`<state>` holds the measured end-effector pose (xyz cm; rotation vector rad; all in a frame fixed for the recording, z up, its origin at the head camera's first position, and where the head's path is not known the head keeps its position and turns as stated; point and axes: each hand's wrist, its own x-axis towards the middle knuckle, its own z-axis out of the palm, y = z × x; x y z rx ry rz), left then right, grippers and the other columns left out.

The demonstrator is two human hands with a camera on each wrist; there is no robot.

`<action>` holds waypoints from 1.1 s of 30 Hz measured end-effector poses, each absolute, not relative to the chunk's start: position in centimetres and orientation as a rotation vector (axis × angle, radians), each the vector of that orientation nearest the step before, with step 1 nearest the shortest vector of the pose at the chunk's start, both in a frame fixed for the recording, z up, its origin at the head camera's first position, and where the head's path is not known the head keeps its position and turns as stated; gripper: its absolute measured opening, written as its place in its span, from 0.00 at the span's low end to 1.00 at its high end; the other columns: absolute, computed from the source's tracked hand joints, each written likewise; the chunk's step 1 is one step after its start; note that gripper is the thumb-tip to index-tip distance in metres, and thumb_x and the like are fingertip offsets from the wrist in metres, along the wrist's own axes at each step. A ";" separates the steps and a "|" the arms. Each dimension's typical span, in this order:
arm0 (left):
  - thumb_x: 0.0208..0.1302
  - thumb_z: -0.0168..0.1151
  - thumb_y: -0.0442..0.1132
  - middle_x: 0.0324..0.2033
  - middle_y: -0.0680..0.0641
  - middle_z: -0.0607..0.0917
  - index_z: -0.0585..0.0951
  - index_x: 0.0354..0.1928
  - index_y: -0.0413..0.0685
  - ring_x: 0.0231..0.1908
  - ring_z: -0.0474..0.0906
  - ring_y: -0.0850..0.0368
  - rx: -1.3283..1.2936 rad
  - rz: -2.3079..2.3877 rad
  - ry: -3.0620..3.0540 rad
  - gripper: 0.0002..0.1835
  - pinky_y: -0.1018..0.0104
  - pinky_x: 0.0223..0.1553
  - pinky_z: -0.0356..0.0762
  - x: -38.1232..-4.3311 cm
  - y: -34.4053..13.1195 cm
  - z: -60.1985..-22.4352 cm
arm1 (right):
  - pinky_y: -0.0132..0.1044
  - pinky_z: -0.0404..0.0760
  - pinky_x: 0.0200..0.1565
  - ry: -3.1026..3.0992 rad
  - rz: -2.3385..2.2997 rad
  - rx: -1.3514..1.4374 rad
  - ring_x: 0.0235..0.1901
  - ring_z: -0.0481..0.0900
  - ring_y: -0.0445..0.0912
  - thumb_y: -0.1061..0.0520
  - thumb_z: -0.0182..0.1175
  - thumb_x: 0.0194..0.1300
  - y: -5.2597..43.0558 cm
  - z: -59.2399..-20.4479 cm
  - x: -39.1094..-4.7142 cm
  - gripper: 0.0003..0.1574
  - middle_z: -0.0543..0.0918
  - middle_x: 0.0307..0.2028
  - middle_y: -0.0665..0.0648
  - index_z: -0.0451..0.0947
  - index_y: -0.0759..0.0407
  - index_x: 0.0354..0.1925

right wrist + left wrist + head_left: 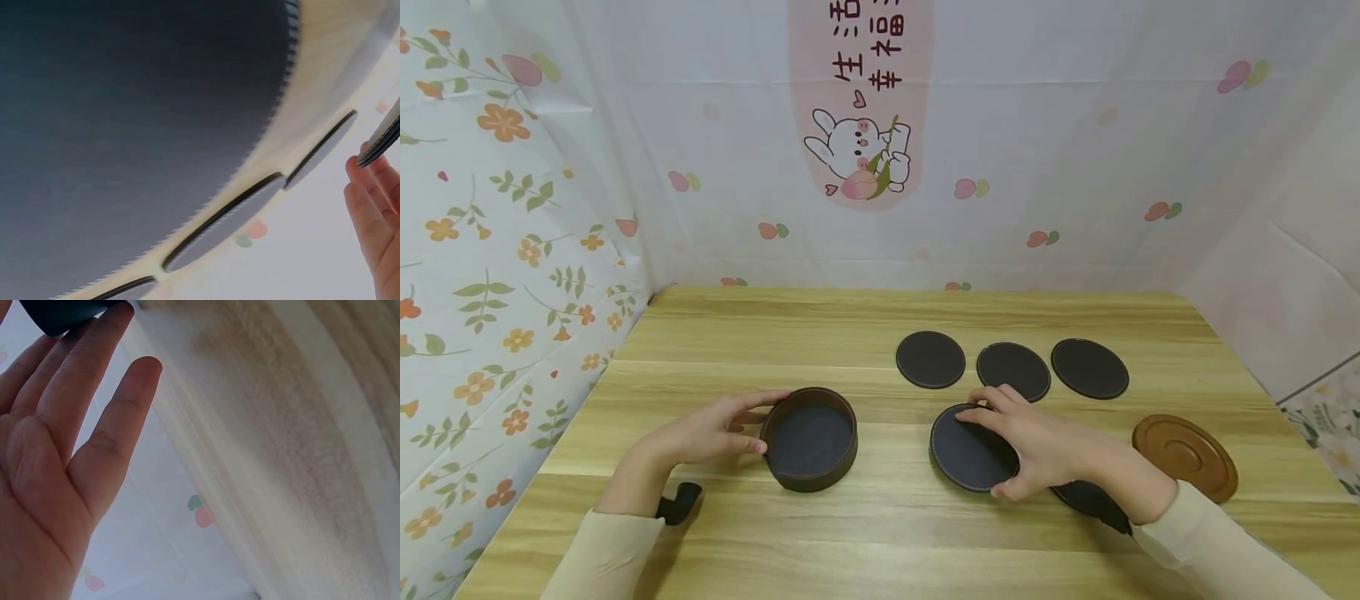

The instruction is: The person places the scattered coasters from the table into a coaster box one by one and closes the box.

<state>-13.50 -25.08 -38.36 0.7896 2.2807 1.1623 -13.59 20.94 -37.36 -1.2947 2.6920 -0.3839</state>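
A round, dark, open-topped coaster holder (808,477) with a brown inner wall stands left of the table's middle. My left hand (718,429) is at its left side, index finger along the far rim and thumb at the near wall. In the left wrist view its fingers look mostly straight, some meeting the dark holder (59,312). My right hand (1037,442) grips a round black coaster (966,454) by its edge. At the right edge of the right wrist view, the gripped coaster (382,139) shows a layered rim; whether it is several together I cannot tell.
Three black coasters lie farther back: the left one (930,359), the middle one (1012,371) and the right one (1090,367). Another black coaster (1093,500) is partly hidden under my right forearm. A brown round lid (1187,471) lies at the right on the wooden table (820,542).
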 end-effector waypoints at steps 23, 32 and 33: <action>0.66 0.64 0.35 0.72 0.29 0.61 0.59 0.75 0.37 0.67 0.66 0.27 0.789 1.167 2.280 0.39 0.38 0.62 0.70 -13.5 -25.0 -38.3 | 0.38 0.78 0.55 2.589 -0.445 -1.339 0.61 0.63 0.44 0.40 0.75 0.45 13.6 -36.7 -14.9 0.56 0.63 0.68 0.53 0.66 0.49 0.70; 0.66 0.65 0.36 0.72 0.27 0.60 0.59 0.75 0.36 0.66 0.65 0.25 0.808 1.169 2.290 0.39 0.35 0.62 0.69 -13.5 -25.1 -38.3 | 0.38 0.77 0.57 2.566 -0.499 -1.398 0.60 0.61 0.45 0.41 0.75 0.46 10.9 -36.9 -15.3 0.55 0.63 0.67 0.53 0.66 0.50 0.70; 0.66 0.65 0.36 0.72 0.27 0.60 0.59 0.75 0.36 0.66 0.65 0.25 0.809 1.168 2.291 0.39 0.35 0.62 0.69 -13.5 -25.1 -38.3 | 0.38 0.77 0.57 2.567 -0.501 -1.400 0.61 0.61 0.45 0.40 0.75 0.46 10.6 -36.9 -15.3 0.55 0.63 0.67 0.53 0.66 0.50 0.70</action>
